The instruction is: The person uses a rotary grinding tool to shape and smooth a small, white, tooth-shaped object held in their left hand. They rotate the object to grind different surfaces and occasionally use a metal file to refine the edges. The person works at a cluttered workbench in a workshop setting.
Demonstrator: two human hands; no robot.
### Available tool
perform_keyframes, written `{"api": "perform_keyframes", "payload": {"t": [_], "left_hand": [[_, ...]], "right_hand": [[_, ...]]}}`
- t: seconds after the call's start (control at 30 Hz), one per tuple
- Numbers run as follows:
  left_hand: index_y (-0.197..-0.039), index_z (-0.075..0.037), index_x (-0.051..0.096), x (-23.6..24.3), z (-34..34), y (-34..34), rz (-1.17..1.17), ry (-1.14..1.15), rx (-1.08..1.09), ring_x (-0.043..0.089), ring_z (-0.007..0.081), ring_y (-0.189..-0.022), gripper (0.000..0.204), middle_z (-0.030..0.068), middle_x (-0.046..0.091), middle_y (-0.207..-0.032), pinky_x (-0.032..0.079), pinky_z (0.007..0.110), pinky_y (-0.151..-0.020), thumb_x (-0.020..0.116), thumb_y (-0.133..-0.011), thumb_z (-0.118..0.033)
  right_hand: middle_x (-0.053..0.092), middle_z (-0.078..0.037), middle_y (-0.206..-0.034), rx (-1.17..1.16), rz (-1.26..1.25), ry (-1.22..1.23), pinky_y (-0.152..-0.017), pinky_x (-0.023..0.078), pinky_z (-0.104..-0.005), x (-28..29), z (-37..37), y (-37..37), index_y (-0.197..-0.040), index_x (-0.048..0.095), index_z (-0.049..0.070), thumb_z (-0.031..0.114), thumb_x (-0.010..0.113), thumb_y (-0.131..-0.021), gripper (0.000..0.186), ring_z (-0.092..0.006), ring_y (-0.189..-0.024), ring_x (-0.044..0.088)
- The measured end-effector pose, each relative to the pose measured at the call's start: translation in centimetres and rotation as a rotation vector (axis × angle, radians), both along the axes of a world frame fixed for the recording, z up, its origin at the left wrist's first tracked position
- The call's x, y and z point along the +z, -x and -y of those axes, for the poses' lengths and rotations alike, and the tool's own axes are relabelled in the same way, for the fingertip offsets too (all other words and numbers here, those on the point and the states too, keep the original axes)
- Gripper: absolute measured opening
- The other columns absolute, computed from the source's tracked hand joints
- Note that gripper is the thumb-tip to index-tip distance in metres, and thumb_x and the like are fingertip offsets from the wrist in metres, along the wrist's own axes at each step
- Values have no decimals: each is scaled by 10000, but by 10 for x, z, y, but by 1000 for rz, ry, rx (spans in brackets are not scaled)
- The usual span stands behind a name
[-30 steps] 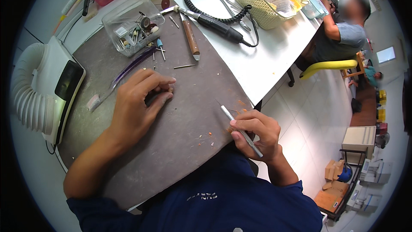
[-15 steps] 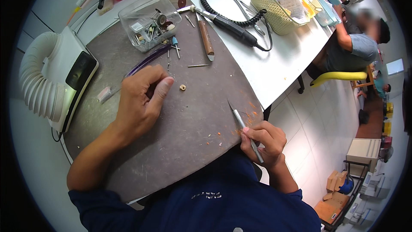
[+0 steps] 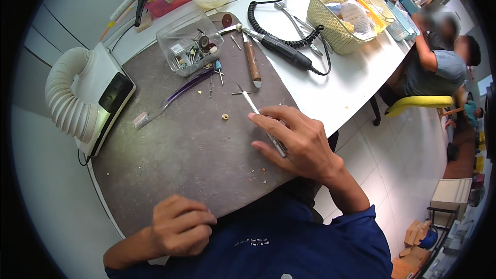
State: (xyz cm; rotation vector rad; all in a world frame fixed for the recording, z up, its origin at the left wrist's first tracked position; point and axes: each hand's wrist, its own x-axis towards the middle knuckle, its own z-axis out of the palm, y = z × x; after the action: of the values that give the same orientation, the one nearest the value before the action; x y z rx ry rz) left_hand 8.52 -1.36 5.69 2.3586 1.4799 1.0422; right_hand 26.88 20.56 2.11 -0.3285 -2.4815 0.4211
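A slim silver craft knife (image 3: 250,100) with a pointed blade lies slantwise under my right hand (image 3: 299,142). The fingers of that hand are spread over its handle, and the thumb stands apart from it. By the board's near edge, my left hand (image 3: 183,225) is loosely curled, knuckles up; its palm is hidden. A small yellowish ring-shaped piece with a hole (image 3: 225,117) rests left of the knife. Behind the blade is a thin metal rod (image 3: 244,93). Farther back lies a wooden-handled knife (image 3: 251,59). A purple-handled toothbrush (image 3: 181,91) slants across the board's left side.
A clear box of rotary bits (image 3: 188,46) sits at the back of the grey board (image 3: 155,175). Behind it are a black rotary handpiece (image 3: 284,51) with a coiled cord and a woven basket (image 3: 338,26). A white hose unit (image 3: 103,98) stands left; co-workers (image 3: 439,67) sit at right.
My right hand has carried the craft knife inward from the board's right edge, and its fingers have spread. My left hand has drawn back from beside the ring-shaped piece to the near edge.
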Motion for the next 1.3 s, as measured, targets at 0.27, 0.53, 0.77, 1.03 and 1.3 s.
{"api": "perform_keyframes", "payload": {"t": [0.27,0.53,0.77,1.03,1.3], "left_hand": [[-728,-19,591,-43,50,-37,405,240,-32,648,188,-635,157,100,679,-846,523,262,-488,705,-626,13],[-788,-11,610,-75,74,-45,592,514,104,643,198,-675,106,93,678,-872,533,280,-570,672,-712,30],[-1104,-84,645,-130,84,-38,-189,984,354,637,351,-985,257,146,665,-1074,476,435,-908,567,-927,-253],[-1277,-56,570,-146,67,-35,-184,858,473,594,379,-1094,413,197,625,-1181,447,464,-967,559,-944,-299],[-1288,-48,553,-157,45,-23,-168,757,561,586,379,-1108,440,204,607,-1199,445,457,-972,570,-937,-312]], "right_hand": [[624,-66,-1136,-10,134,-27,-670,538,-302,-4,-3,10,-1225,644,104,340,789,-763,538,-189,-832,618],[654,-88,-820,-97,-403,-58,-497,501,-258,-32,19,-85,-1075,658,38,298,677,-908,309,-157,-556,602],[662,-117,-918,-551,134,343,-621,535,-303,-113,93,-213,-964,684,34,81,694,-810,161,-219,-725,659],[462,-188,-1314,-819,653,549,-1055,315,-559,-111,235,-287,-1222,576,79,209,751,-740,529,-431,-1273,396],[433,-188,-1342,-1499,660,448,-1112,227,-566,-109,289,-289,-1280,466,35,98,729,-716,625,-420,-1318,349]]}}
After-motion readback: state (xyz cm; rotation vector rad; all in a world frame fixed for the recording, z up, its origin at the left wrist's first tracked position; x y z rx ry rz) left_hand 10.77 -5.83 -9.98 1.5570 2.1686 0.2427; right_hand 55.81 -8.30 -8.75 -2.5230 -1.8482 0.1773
